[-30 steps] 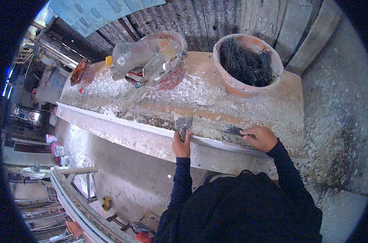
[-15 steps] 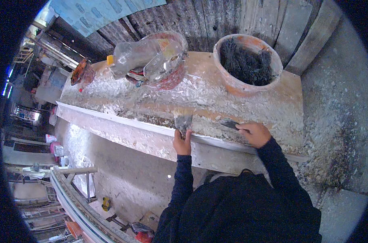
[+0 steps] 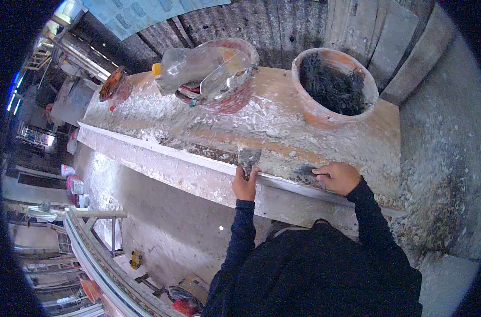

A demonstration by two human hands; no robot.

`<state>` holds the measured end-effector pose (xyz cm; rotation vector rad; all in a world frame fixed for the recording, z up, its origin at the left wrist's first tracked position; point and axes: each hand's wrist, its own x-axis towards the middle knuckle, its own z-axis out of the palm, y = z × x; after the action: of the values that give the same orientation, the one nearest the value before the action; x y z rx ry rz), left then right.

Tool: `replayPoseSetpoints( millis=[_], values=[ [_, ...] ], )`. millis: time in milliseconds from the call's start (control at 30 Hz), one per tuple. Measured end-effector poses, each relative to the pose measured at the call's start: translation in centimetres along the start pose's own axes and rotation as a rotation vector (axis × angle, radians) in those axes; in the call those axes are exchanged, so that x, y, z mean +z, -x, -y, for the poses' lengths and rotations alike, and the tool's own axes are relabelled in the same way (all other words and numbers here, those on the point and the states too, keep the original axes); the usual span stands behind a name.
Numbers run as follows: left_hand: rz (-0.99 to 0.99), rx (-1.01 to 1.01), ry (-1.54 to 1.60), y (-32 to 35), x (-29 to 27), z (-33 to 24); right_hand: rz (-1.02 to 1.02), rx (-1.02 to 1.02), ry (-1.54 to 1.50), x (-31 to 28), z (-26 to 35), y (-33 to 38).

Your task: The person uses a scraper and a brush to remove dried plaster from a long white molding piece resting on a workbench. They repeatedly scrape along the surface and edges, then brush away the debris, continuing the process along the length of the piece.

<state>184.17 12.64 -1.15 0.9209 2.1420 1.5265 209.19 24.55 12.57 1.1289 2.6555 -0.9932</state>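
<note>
Grey flat-bladed scraper (image 3: 250,157), long axis fore-aft, blade pointed fwd, is gripped in L hand (image 3: 245,186); dark flat-bladed tool (image 3: 305,169), pointed L, is held in R hand (image 3: 340,178). 2 tools counted.

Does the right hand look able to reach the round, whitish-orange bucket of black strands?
Probably yes: only the white-crusted tan benchtop lies between the right hand and the bucket, though that hand grips a dark flat-bladed tool.
</note>
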Motion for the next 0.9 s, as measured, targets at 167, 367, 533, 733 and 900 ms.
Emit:
replayPoseSetpoints(
  millis=[167, 367, 533, 733, 900],
  values=[
    [0.004, 0.014, -0.021, 0.0, -0.1, 0.1, 0.051, -0.155, 0.001, 1.6, -2.9, -0.9],
    [-0.034, 0.055, 0.096, 0.5, 0.1, -1.4, 0.02, -0.027, -0.041, 0.9, -3.7, 1.1],
    [0.007, 0.066, -0.01, 0.5, -0.1, -1.0, -0.107, 0.138, 0.089, 2.4, 2.3, 3.0],
    [0.059, -0.015, -0.133, 0.5, -0.4, -1.8, -0.143, 0.055, 0.066, 3.7, 4.7, 4.1],
    [0.055, 0.0, -0.034, 0.3, -0.5, -0.9, -0.288, 0.069, 0.089, 4.4, 5.5, 3.8]
  ],
)
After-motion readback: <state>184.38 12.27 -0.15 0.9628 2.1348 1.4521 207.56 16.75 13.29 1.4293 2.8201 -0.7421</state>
